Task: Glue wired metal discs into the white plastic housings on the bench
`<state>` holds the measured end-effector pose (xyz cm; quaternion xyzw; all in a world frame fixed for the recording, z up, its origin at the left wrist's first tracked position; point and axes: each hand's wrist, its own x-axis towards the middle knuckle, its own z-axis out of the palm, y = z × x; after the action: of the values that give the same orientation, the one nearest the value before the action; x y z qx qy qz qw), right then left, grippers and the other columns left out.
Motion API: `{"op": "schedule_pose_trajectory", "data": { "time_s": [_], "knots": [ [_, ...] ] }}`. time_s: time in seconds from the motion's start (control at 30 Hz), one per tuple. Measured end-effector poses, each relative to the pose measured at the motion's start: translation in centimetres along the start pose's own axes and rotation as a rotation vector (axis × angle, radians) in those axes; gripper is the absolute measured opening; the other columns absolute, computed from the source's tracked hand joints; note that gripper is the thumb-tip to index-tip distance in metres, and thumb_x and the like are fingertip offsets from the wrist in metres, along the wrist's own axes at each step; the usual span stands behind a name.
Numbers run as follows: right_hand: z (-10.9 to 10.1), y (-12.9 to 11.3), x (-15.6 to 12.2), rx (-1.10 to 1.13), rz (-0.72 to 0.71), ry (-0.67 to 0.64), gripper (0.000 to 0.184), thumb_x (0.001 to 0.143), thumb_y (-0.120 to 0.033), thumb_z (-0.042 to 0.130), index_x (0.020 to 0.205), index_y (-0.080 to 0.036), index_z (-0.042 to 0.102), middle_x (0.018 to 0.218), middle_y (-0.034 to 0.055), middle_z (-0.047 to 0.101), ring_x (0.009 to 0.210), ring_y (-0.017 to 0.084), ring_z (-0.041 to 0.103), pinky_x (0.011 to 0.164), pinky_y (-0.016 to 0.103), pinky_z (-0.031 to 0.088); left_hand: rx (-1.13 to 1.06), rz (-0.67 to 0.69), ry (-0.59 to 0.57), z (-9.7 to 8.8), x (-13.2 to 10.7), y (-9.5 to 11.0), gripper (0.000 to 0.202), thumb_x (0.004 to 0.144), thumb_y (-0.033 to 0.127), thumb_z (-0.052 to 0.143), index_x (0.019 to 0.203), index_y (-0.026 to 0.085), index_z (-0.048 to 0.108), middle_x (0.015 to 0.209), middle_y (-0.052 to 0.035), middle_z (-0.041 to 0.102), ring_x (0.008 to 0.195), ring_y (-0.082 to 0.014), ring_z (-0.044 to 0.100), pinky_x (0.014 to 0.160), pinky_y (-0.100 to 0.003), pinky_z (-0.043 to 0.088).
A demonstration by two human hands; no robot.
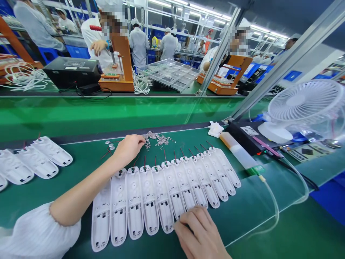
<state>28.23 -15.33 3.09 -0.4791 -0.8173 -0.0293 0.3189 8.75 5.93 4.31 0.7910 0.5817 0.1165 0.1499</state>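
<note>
Long white plastic housings (149, 201) lie side by side in a fanned row on the green mat, with small green boards and red wires at their far ends. My left hand (130, 146) reaches over the row, fingertips pinched at the left edge of a pile of small metal parts (159, 138); what is between them is hidden. My right hand (198, 230) rests at the near ends of the middle housings. Its fingers are curled together, thumb and fingertips by a housing's end, and I cannot make out anything in them.
More white housings (44, 162) lie at left. Round silver discs (110, 144) sit near the pile. At right are a translucent bar with a cable (239, 153), a black box (242, 136) and a white fan (304, 104). Across the green divider (107, 111), people work at orange presses (122, 64).
</note>
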Motion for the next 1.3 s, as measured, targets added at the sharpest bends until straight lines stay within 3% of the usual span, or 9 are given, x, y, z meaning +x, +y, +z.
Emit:
{"op": "schedule_pose_trajectory", "data": {
  "time_s": [0.23, 0.33, 0.47, 0.57, 0.73, 0.87, 0.97, 1.1, 1.3],
  "knots": [
    [3.4, -2.9, 0.0, -0.020, 0.009, 0.037, 0.037, 0.092, -0.010, 0.024, 0.077, -0.020, 0.056, 0.065, 0.0001, 0.056, 0.063, 0.015, 0.052, 0.065, 0.031, 0.042, -0.165, -0.012, 0.088, -0.5, -0.9, -0.2, 0.014, 0.081, 0.023, 0.052, 0.079, 0.018, 0.064, 0.082, -0.0037, 0.068, 0.077, -0.0185, 0.061, 0.072, -0.032, 0.047],
    [3.7, -3.0, -0.4, -0.017, -0.003, -0.017, 0.033, 0.093, -0.017, 0.027, 0.082, -0.021, 0.058, 0.069, 0.0008, 0.058, 0.065, 0.016, 0.054, 0.068, 0.033, 0.046, -0.246, -0.007, 0.122, -0.5, -1.3, 0.0, 0.011, 0.080, 0.020, 0.052, 0.078, 0.016, 0.063, 0.079, -0.0030, 0.068, 0.072, -0.0155, 0.060, 0.068, -0.028, 0.046],
    [3.6, -2.6, -0.5, -0.042, -0.047, -0.107, 0.016, 0.088, -0.034, 0.047, 0.088, -0.022, 0.058, 0.079, 0.0008, 0.063, 0.069, 0.019, 0.057, 0.070, 0.036, 0.049, -0.356, -0.022, 0.151, -1.0, -1.8, 0.5, 0.012, 0.079, 0.020, 0.053, 0.075, 0.017, 0.064, 0.076, -0.0018, 0.068, 0.069, -0.0134, 0.059, 0.066, -0.025, 0.047],
    [3.7, -2.6, -0.6, -0.054, -0.092, -0.093, 0.021, 0.091, -0.030, 0.040, 0.089, -0.021, 0.059, 0.079, 0.0014, 0.065, 0.069, 0.019, 0.059, 0.070, 0.035, 0.049, -0.439, -0.064, 0.127, -1.5, -2.1, 1.1, 0.012, 0.077, 0.022, 0.055, 0.074, 0.017, 0.065, 0.073, -0.0016, 0.068, 0.060, -0.0116, 0.058, 0.062, -0.025, 0.048],
    [3.2, -2.6, -0.7, -0.063, -0.111, -0.035, 0.036, 0.094, -0.016, 0.025, 0.092, -0.021, 0.060, 0.075, -0.0004, 0.067, 0.068, 0.017, 0.060, 0.072, 0.032, 0.047, -0.594, -0.101, -0.016, -1.8, -3.2, 2.5, 0.014, 0.077, 0.022, 0.054, 0.077, 0.016, 0.066, 0.068, -0.0014, 0.065, 0.044, -0.0080, 0.051, 0.042, -0.021, 0.045],
    [1.3, -1.9, 1.6, -0.074, -0.067, -0.013, 0.028, 0.091, -0.011, 0.034, 0.097, -0.020, 0.059, 0.080, 0.0012, 0.066, 0.072, 0.017, 0.060, 0.070, 0.032, 0.045, -0.865, -0.086, -0.288, -1.7, -4.7, 4.1, 0.009, 0.072, 0.024, 0.060, 0.070, 0.016, 0.064, 0.054, 0.0022, 0.055, 0.042, -0.0070, 0.046, 0.036, -0.018, 0.039],
    [0.2, -1.0, 4.4, -0.093, -0.035, 0.124, 0.022, 0.084, -0.003, 0.042, 0.094, -0.016, 0.058, 0.081, 0.0058, 0.065, 0.073, 0.019, 0.057, 0.066, 0.033, 0.042, -1.027, -0.118, -0.477, -1.7, -5.5, 5.2, 0.011, 0.068, 0.025, 0.063, 0.066, 0.014, 0.061, 0.049, 0.0052, 0.049, 0.041, -0.0052, 0.041, 0.036, -0.017, 0.037],
    [0.2, 0.2, 6.4, -0.202, -0.058, 0.170, 0.018, 0.083, -0.003, 0.046, 0.092, -0.014, 0.057, 0.083, 0.0091, 0.064, 0.076, 0.022, 0.054, 0.067, 0.036, 0.040, -1.126, -0.154, -0.555, -1.7, -6.1, 5.9, 0.024, 0.060, 0.034, 0.070, 0.062, 0.014, 0.058, 0.047, 0.0063, 0.047, 0.041, -0.0049, 0.039, 0.036, -0.017, 0.033],
    [1.0, 0.9, 6.1, -0.234, -0.071, 0.203, 0.019, 0.083, -0.001, 0.045, 0.090, -0.011, 0.058, 0.083, 0.0098, 0.064, 0.079, 0.023, 0.055, 0.071, 0.039, 0.040, -1.146, -0.175, -0.621, -1.2, -6.8, 6.2, 0.034, 0.057, 0.044, 0.072, 0.061, 0.014, 0.057, 0.048, 0.0053, 0.046, 0.043, -0.0056, 0.039, 0.037, -0.018, 0.031]
  ]
}}
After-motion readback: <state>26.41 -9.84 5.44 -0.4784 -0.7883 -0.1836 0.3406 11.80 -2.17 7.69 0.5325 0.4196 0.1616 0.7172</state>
